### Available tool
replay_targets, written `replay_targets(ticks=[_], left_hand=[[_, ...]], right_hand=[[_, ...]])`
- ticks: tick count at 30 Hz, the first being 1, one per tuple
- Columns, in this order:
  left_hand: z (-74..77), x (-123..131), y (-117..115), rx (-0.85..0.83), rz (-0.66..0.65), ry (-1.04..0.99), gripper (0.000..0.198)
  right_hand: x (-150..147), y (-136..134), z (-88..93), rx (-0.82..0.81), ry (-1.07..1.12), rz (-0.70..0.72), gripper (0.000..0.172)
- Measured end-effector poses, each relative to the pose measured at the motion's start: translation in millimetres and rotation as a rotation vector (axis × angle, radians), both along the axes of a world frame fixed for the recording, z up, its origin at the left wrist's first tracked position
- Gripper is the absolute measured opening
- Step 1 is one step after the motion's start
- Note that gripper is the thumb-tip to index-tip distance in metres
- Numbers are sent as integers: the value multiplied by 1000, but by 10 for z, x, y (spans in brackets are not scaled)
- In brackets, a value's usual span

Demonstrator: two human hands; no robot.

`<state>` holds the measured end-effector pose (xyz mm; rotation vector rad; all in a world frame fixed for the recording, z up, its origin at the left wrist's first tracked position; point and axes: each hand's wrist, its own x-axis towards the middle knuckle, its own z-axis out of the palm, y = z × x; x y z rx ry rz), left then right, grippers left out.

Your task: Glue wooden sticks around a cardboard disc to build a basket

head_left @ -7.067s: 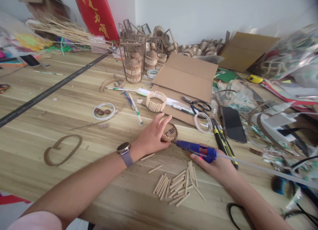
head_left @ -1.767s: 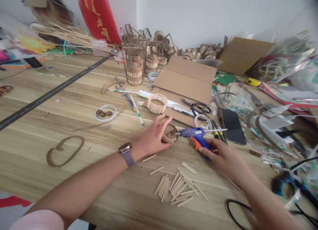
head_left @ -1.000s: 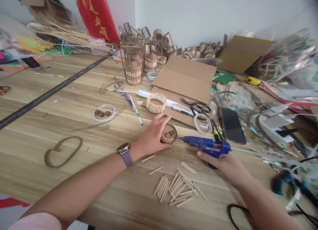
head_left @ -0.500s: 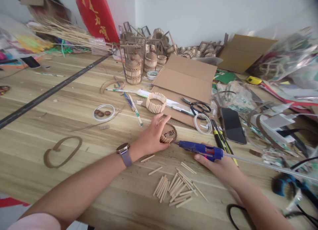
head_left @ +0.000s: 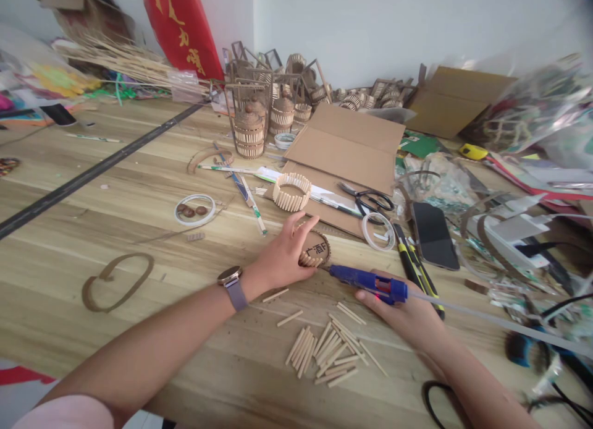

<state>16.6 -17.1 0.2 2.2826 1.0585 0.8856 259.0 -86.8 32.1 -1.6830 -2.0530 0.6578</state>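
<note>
My left hand (head_left: 283, 253), with a watch on the wrist, lies flat with fingers spread on a round cardboard disc (head_left: 319, 251) edged with short wooden sticks, pressing it to the wooden table (head_left: 139, 194). My right hand (head_left: 404, 306) grips a blue hot glue gun (head_left: 368, 280) lying nearly level, its nozzle touching the disc's lower right edge. A clear glue stick trails from the gun's back toward the right. A pile of short wooden sticks (head_left: 327, 348) lies on the table just in front of both hands.
A finished stick ring (head_left: 291, 191) sits behind the disc on flat cardboard (head_left: 347, 148). Scissors (head_left: 368, 199), a tape roll (head_left: 377, 230), a utility knife (head_left: 414, 268) and a phone (head_left: 433, 234) lie to the right. Stick baskets (head_left: 250, 135) stand at the back. Cables clutter the far right.
The glue gun went from upright and raised to lying level; its nozzle has slid back to the disc's edge. My left hand has stayed on the disc.
</note>
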Motion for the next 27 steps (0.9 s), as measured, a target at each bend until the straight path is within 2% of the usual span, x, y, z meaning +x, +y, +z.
replay_targets(ticks=[11, 27], left_hand=[[1, 1, 0, 2, -9, -6, 97], [4, -9, 1, -8, -22, -17, 96]], right_hand=[[26, -5, -125, 42, 1, -13, 31], [-51, -25, 3, 73, -56, 32, 29]])
